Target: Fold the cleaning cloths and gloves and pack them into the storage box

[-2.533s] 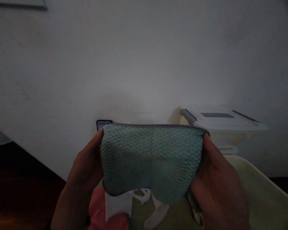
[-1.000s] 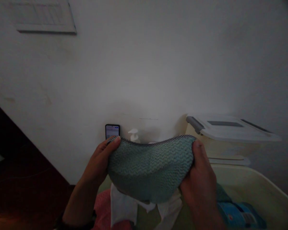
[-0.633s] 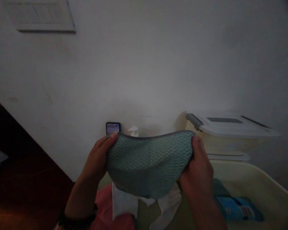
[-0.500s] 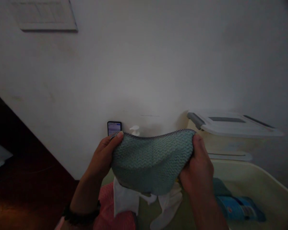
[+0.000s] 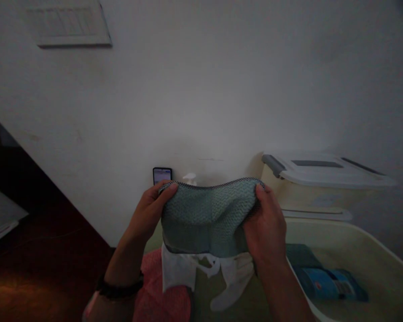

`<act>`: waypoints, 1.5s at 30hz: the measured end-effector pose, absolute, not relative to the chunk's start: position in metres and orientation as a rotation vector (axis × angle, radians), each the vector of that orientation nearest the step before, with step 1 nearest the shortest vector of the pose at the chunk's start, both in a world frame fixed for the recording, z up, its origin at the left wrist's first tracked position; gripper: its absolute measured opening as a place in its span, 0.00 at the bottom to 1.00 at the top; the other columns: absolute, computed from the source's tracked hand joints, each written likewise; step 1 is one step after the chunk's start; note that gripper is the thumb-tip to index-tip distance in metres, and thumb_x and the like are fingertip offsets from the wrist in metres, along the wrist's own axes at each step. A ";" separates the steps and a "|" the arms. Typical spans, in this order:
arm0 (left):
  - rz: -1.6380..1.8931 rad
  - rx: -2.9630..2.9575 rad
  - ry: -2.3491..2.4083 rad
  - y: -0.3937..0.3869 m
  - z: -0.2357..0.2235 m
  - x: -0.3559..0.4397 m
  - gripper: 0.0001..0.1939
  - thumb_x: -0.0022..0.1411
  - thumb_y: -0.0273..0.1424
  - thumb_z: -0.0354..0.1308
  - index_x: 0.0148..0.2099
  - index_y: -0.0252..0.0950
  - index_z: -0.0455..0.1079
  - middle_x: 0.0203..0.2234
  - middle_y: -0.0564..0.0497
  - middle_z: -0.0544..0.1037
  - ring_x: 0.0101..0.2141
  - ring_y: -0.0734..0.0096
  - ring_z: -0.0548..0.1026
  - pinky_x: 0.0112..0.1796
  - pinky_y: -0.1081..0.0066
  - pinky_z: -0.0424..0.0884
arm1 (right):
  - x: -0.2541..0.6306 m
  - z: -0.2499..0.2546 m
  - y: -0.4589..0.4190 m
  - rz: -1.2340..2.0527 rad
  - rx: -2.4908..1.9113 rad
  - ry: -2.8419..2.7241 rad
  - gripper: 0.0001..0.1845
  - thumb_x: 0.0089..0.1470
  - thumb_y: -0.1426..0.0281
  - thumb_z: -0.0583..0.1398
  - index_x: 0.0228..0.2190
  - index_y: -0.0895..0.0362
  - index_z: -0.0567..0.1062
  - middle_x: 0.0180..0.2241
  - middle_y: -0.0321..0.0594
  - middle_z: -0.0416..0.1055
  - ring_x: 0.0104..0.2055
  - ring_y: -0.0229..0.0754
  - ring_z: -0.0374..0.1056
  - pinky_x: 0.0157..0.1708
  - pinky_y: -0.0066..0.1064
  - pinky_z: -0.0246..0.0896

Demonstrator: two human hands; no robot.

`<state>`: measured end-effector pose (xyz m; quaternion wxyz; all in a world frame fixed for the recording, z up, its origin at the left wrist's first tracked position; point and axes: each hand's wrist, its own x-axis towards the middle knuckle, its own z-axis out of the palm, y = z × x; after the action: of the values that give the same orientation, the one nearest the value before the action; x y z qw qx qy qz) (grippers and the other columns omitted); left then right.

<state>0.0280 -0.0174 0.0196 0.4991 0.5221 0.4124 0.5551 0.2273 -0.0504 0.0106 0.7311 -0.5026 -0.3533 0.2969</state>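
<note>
A teal textured cloth (image 5: 206,214) with a dark checked top hem hangs folded in front of me. My left hand (image 5: 151,213) pinches its upper left corner, thumb on the front. My right hand (image 5: 266,228) grips its upper right edge, fingers wrapped round it. Both hands are closed on the cloth, held above a pale tub. A white cloth (image 5: 191,270) and a pink-red cloth (image 5: 154,293) lie below it.
A cream plastic tub (image 5: 359,255) at the lower right holds a blue packet (image 5: 325,281) and a dark cloth. A lidded white bin (image 5: 319,179), a phone (image 5: 162,174) and a pump bottle (image 5: 189,178) stand by the white wall. Dark wooden floor spreads left.
My hands have moved closer together, so the teal cloth is narrower and bunched. The view has tilted down a little and more of the tub shows.
</note>
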 end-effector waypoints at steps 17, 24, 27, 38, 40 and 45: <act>1.608 1.382 1.056 -0.025 0.027 0.017 0.13 0.59 0.41 0.57 0.28 0.38 0.68 0.21 0.57 0.61 0.23 0.73 0.57 0.23 0.75 0.54 | 0.241 0.031 -0.079 0.609 -1.035 -0.709 0.14 0.50 0.55 0.61 0.35 0.50 0.69 0.23 0.30 0.63 0.23 0.35 0.58 0.21 0.25 0.52; 1.629 1.363 1.183 -0.026 0.029 0.016 0.13 0.58 0.42 0.58 0.28 0.38 0.67 0.21 0.58 0.64 0.23 0.74 0.60 0.24 0.74 0.56 | 0.248 0.027 -0.083 0.534 -1.019 -0.919 0.10 0.52 0.60 0.61 0.34 0.51 0.73 0.29 0.34 0.69 0.31 0.39 0.63 0.29 0.30 0.56; 1.658 1.321 1.183 -0.024 0.029 0.015 0.12 0.58 0.41 0.58 0.28 0.39 0.68 0.21 0.58 0.64 0.23 0.74 0.60 0.24 0.75 0.56 | 0.254 0.030 -0.090 0.514 -0.993 -0.992 0.07 0.52 0.63 0.62 0.34 0.50 0.74 0.29 0.33 0.72 0.32 0.39 0.65 0.30 0.30 0.58; 1.462 1.284 1.019 -0.017 0.022 0.008 0.06 0.52 0.34 0.61 0.30 0.37 0.72 0.23 0.55 0.69 0.26 0.73 0.65 0.27 0.77 0.62 | 0.259 0.037 -0.098 0.354 -1.207 -1.259 0.06 0.56 0.63 0.59 0.36 0.50 0.72 0.30 0.33 0.72 0.32 0.36 0.68 0.27 0.26 0.62; 1.399 1.361 1.057 -0.017 0.022 0.004 0.07 0.53 0.34 0.61 0.35 0.39 0.72 0.24 0.55 0.71 0.26 0.73 0.66 0.26 0.77 0.62 | 0.260 0.036 -0.097 0.398 -1.214 -1.326 0.06 0.56 0.63 0.59 0.37 0.49 0.72 0.30 0.33 0.72 0.32 0.36 0.68 0.27 0.25 0.62; 0.977 1.635 1.117 -0.024 0.022 -0.003 0.17 0.54 0.37 0.62 0.46 0.42 0.71 0.33 0.50 0.76 0.31 0.67 0.73 0.27 0.75 0.65 | 0.261 0.033 -0.098 0.445 -1.153 -1.421 0.05 0.58 0.65 0.58 0.38 0.48 0.71 0.31 0.31 0.71 0.34 0.34 0.68 0.30 0.22 0.63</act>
<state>-0.0034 -0.0243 0.0219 0.4500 0.6613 0.4517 0.3952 0.2607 -0.0981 0.0331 0.5883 -0.4951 -0.6102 0.1910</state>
